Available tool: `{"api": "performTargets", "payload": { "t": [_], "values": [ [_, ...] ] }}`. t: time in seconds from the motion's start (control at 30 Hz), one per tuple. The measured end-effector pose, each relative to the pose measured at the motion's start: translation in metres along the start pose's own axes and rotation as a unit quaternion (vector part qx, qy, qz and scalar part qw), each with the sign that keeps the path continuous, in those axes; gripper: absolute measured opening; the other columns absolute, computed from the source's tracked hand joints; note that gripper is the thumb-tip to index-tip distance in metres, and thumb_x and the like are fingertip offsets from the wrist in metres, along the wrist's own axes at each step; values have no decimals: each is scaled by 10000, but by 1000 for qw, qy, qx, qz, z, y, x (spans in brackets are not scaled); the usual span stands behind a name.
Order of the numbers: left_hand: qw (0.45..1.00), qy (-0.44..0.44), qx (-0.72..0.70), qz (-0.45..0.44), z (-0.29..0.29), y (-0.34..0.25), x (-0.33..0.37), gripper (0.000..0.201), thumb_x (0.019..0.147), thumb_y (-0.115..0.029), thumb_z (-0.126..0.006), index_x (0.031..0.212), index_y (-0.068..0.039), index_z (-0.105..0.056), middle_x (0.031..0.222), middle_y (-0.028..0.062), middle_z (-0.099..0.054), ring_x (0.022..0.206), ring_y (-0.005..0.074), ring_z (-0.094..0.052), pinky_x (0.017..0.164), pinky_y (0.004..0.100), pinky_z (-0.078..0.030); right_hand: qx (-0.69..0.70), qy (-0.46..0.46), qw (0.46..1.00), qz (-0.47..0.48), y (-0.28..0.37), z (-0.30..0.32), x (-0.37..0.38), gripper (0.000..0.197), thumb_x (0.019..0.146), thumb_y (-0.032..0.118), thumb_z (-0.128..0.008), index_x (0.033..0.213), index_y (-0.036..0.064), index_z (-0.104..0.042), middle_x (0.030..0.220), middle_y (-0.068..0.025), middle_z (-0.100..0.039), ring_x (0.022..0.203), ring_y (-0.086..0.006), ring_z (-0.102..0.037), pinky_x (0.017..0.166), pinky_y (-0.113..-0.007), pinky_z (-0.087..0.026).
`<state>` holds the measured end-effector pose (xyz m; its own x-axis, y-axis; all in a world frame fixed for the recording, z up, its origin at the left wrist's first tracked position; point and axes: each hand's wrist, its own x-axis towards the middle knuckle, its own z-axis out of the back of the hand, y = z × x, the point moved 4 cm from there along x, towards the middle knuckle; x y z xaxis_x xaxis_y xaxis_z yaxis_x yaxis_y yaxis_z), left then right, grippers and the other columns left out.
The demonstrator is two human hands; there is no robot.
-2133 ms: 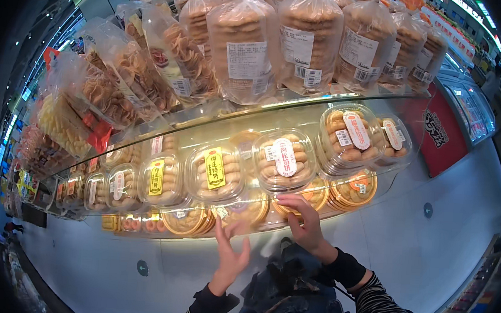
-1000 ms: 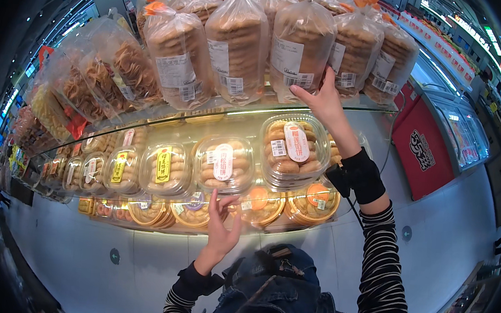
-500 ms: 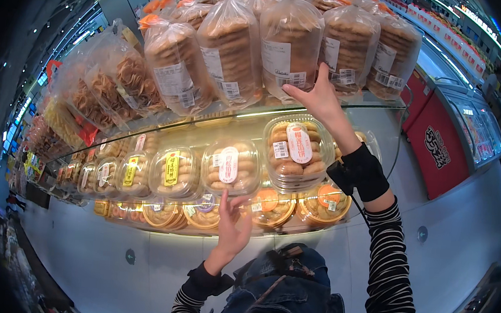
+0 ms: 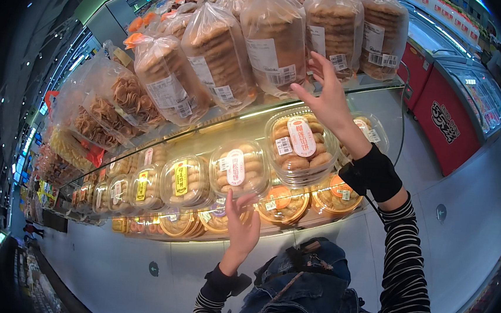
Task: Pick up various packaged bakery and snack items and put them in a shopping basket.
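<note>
My right hand is raised at the edge of the upper shelf, thumb and fingers spread, holding nothing. Just beyond its fingertips stand tall clear bags of stacked flat round pastries, the nearest being a bag with a white label and its right neighbour. Whether a fingertip touches them I cannot tell. Lower down, my left hand hovers with its fingers loosely apart, also holding nothing. It is in front of a clear plastic box of pastries with a pink-edged label. Below my right hand is a stack of larger pastry boxes.
Bags of curled brown snacks lie on the upper shelf at left, behind a glass edge. Round pastry tubs sit on the lowest shelf. A red freezer chest stands at right, beside a hanging dark cable.
My right hand has drawn back slightly from the bags, and its fingers have shifted. The view has turned, so the shelf slants more. My left hand stays in front of the boxes.
</note>
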<state>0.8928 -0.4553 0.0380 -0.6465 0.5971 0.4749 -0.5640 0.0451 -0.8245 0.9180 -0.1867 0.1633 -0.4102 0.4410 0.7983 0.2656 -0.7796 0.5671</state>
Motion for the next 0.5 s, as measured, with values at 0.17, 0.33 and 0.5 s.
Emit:
{"api": "performTargets", "payload": {
  "t": [0.17, 0.33, 0.5],
  "values": [
    [1000, 2, 16, 9, -2, 1, -3, 639, 764, 27, -441, 1282, -43, -74, 1054, 160, -454, 900, 202, -508, 758, 284, -397, -119, -123, 983, 67, -9, 59, -3, 551, 689, 149, -631, 1135, 10, -340, 1086, -147, -437, 1014, -246, -452, 831, -311, -379],
    [1000, -5, -4, 27, -1, 4, -2, 639, 766, 22, -445, 1283, -40, -74, 1047, 160, -457, 896, 200, -508, 757, 283, -394, -89, -114, 989, -41, -41, 74, 10, 632, 678, 169, -658, 1160, -29, -301, 1120, -183, -403, 1051, -262, -419, 871, -332, -358],
    [1000, 8, 11, 8, 0, 10, 1, 634, 755, 23, -457, 1279, -26, -102, 1035, 157, -463, 897, 194, -506, 761, 285, -388, -36, -14, 992, -116, -59, 69, 8, 745, 681, 203, -666, 1216, -50, -215, 1185, -206, -352, 1109, -269, -368, 921, -359, -310]
  ]
}}
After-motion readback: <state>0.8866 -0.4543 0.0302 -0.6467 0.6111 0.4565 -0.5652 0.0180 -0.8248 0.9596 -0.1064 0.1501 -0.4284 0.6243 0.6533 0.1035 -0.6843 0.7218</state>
